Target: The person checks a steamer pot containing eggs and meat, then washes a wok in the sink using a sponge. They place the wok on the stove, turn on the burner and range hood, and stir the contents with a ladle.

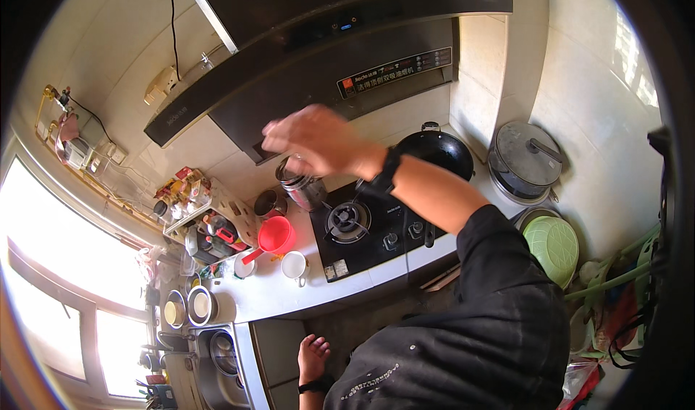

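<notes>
My right hand (320,138), blurred, is raised in front of the dark range hood (326,73), with the thumb apart from the fingers and nothing seen in it. Its thumb overlaps the top of a stainless steel canister (307,193) in view; whether they touch I cannot tell. Below the forearm is a black glass gas hob (347,258) with a bare left burner (348,218). A black wok (442,152) sits at its right, partly hidden by my arm. My left hand (314,355) hangs low by the counter's front, fingers loosely curled, holding nothing visible.
Left of the hob stand a red plastic ladle (276,235), a white mug (294,265) and a rack of bottles (220,231). The steel sink (214,393) is lower left. A lidded pot (526,157) and a green basket (553,247) are at right.
</notes>
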Tool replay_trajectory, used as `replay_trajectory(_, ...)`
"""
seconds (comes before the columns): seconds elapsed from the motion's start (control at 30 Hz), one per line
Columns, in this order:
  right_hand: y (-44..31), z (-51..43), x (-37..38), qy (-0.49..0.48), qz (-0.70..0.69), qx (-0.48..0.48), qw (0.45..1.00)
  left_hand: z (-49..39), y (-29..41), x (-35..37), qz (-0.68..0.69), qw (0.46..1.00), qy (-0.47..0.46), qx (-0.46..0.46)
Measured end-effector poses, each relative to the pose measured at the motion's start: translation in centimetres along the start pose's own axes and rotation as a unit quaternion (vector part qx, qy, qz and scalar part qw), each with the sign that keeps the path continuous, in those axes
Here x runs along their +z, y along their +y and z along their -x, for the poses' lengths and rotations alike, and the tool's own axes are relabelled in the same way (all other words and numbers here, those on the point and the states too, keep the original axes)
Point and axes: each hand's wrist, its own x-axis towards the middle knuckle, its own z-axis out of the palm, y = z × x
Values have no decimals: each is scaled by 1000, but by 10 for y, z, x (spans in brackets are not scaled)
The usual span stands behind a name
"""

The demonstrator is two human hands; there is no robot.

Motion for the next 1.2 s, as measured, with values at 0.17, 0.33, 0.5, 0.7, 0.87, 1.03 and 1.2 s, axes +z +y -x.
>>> replay_trajectory(0.17,69,17,-68,87,210,164,960,4,-16,-14,42,998,22,-30)
replay_trajectory(0.33,86,15,-76,52,335,192,921,2,-15,-15,30,999,22,-17)
replay_trajectory(0.5,89,11,-71,46,366,188,910,0,-16,-16,35,999,13,-5)
replay_trajectory(0.7,93,8,-68,65,378,163,909,0,-21,-19,46,999,20,-7)
replay_trajectory(0.87,92,5,-63,28,411,196,890,4,-21,-18,54,998,27,-2)
replay_trajectory(1.03,81,6,-66,72,351,187,915,3,-22,-17,35,999,21,-2)
replay_trajectory(1.2,53,36,-72,47,255,224,940,3,-25,-21,37,999,12,-7)
